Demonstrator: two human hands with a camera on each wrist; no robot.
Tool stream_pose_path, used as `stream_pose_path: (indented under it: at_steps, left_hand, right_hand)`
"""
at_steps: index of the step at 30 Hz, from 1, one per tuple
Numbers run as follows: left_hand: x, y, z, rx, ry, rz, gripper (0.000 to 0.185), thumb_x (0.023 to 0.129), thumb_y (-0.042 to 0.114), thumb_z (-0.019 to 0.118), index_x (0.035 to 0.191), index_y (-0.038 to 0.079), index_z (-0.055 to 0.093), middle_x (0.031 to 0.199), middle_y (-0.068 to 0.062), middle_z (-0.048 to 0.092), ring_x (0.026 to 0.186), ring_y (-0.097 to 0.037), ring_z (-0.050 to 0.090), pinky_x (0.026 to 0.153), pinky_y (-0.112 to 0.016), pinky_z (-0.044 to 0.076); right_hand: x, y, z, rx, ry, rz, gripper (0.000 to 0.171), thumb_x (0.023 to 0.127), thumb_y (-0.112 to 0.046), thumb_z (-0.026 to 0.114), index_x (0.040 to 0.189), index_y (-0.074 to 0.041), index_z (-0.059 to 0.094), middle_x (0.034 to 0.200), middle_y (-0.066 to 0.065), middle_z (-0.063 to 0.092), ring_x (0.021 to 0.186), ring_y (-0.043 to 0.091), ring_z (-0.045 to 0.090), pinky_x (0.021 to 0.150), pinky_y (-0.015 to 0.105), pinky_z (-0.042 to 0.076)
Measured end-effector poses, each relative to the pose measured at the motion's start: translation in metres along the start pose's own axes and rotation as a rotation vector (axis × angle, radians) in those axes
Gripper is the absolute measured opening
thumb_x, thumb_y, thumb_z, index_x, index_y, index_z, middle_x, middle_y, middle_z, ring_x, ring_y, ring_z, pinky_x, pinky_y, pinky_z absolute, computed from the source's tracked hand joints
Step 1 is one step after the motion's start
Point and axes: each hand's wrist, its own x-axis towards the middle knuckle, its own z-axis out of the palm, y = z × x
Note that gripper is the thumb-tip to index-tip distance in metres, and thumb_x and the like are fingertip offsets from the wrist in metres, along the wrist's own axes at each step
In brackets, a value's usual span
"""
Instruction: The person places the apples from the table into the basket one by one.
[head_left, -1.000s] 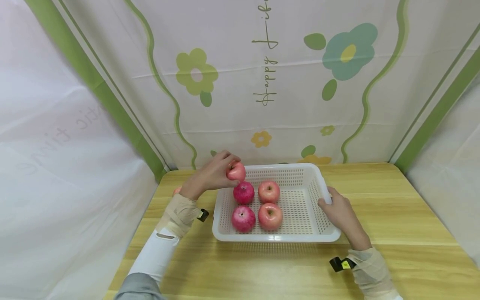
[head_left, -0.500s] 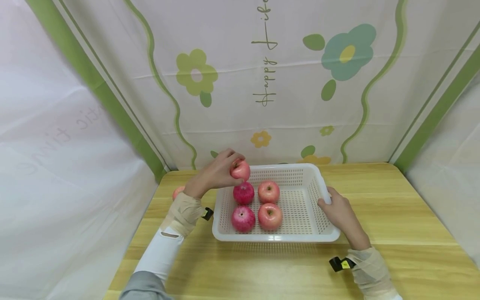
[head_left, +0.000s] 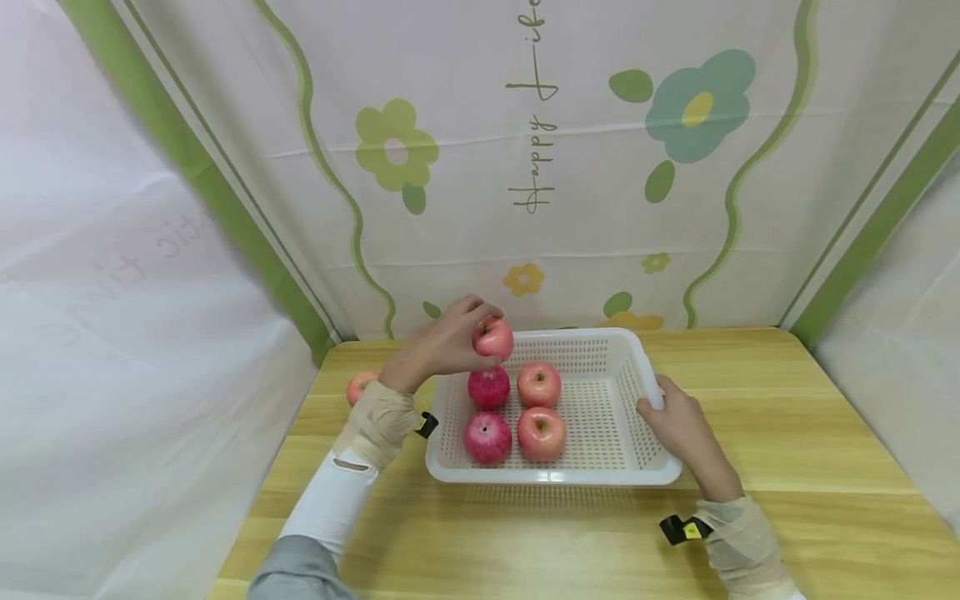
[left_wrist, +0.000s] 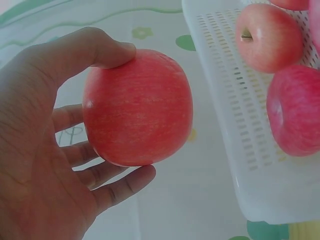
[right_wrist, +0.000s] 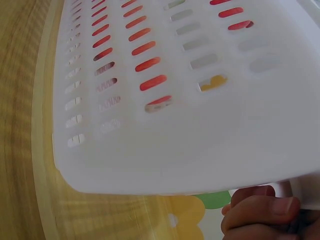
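Observation:
My left hand (head_left: 450, 340) grips a red apple (left_wrist: 140, 107) above the back left part of a white perforated plastic basket (head_left: 652, 417). The thumb lies on one side of the fruit and the fingers curl round the other. Two darker magenta apples (head_left: 488, 437) and two paler pink apples (head_left: 542, 434) sit inside the basket, in its left and middle part. My right hand (head_left: 678, 421) holds the basket's right rim, with the thumb over the inside. In the right wrist view its curled fingers (right_wrist: 260, 210) show at the rim, partly cut off by the frame.
Another pink apple (head_left: 360, 387) lies on the wooden table (head_left: 810, 467), left of the basket and partly behind the left wrist. A white flower-printed curtain (head_left: 465, 217) hangs behind the table's back edge, with white cloth (head_left: 135, 333) on both sides.
The left hand has moved to the right with the red apple, further over the basket. More of the apple on the table shows now. The right hand and basket stay in place.

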Motion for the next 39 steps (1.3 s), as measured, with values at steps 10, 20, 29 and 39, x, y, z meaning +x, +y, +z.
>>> stream_pose_path:
  at_steps: [10,20,29,39]
  left_hand:
    - [0.009,0.008,0.001,0.006,0.005,0.016,0.062,0.083,0.035,0.082,0.139,0.014,0.063,0.138,-0.008,0.056,0.122,-0.024,0.054,0.099,-0.041,0.054]
    - [0.017,0.014,0.004,-0.003,-0.014,0.006,0.062,0.083,0.036,0.081,0.140,0.016,0.063,0.138,-0.006,0.055,0.121,-0.022,0.054,0.094,-0.039,0.057]
    - [0.027,0.022,0.012,-0.004,-0.026,0.068,0.061,0.082,0.032,0.082,0.136,0.011,0.064,0.134,-0.009,0.058,0.120,-0.023,0.055,0.099,-0.038,0.054]
    - [0.034,0.030,0.016,0.005,-0.029,0.106,0.060,0.084,0.032,0.082,0.137,0.012,0.063,0.131,-0.008,0.057,0.119,-0.023,0.053,0.096,-0.036,0.055]
  right_hand:
    - [0.000,0.001,0.001,-0.006,0.005,-0.006,0.069,0.108,-0.020,0.051,0.161,0.014,0.023,0.134,0.046,0.058,0.090,0.039,0.078,0.063,0.041,0.065]
    - [0.001,0.003,0.000,-0.019,0.011,-0.023,0.069,0.107,-0.021,0.051,0.160,0.015,0.024,0.130,0.046,0.060,0.087,0.038,0.078,0.061,0.040,0.065]
    - [-0.001,0.004,0.000,0.000,0.005,-0.014,0.069,0.108,-0.020,0.051,0.160,0.015,0.024,0.130,0.046,0.060,0.087,0.038,0.079,0.061,0.040,0.065]
    - [0.001,0.003,0.000,0.014,0.008,-0.010,0.068,0.109,-0.021,0.051,0.162,0.012,0.023,0.133,0.045,0.059,0.091,0.041,0.078,0.060,0.040,0.065]
